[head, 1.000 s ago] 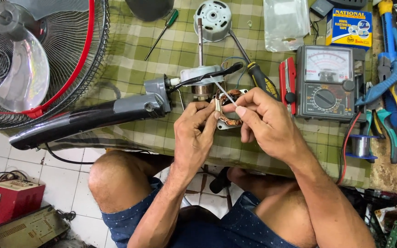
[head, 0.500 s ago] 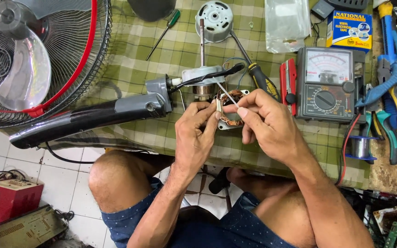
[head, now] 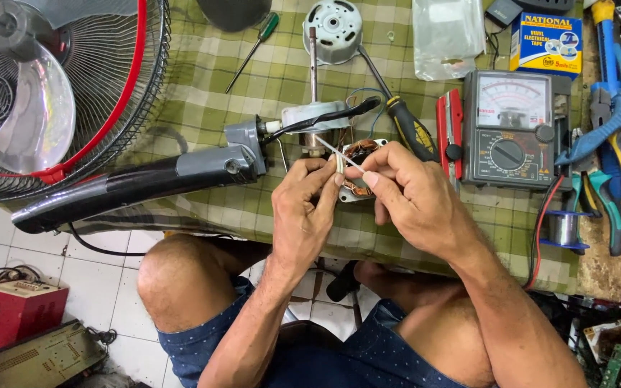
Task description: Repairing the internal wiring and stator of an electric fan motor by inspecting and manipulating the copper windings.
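My left hand [head: 307, 205] pinches a thin white wire sleeve [head: 340, 162] at its lower end. My right hand [head: 411, 194] grips the same thin white strand a little higher, fingertips meeting those of the left. Both hands hover over a fan motor stator with copper windings [head: 359, 152], partly hidden behind my fingers. The motor sits at the end of a grey and black fan neck [head: 145, 179] lying across a green checked cloth [head: 253, 79].
A fan guard with a clear blade [head: 44, 93] lies at the left. An analogue multimeter [head: 512, 129], a box of tape [head: 546, 44], a round motor cover [head: 333, 27], screwdrivers [head: 405, 123], pliers [head: 598, 194] and a solder spool [head: 562, 228] surround the work. A red box [head: 8, 312] stands on the tiled floor.
My hands have shifted slightly; the right fingers have drawn the thin white strand out a bit further from the windings. The fan neck and tools have stayed put.
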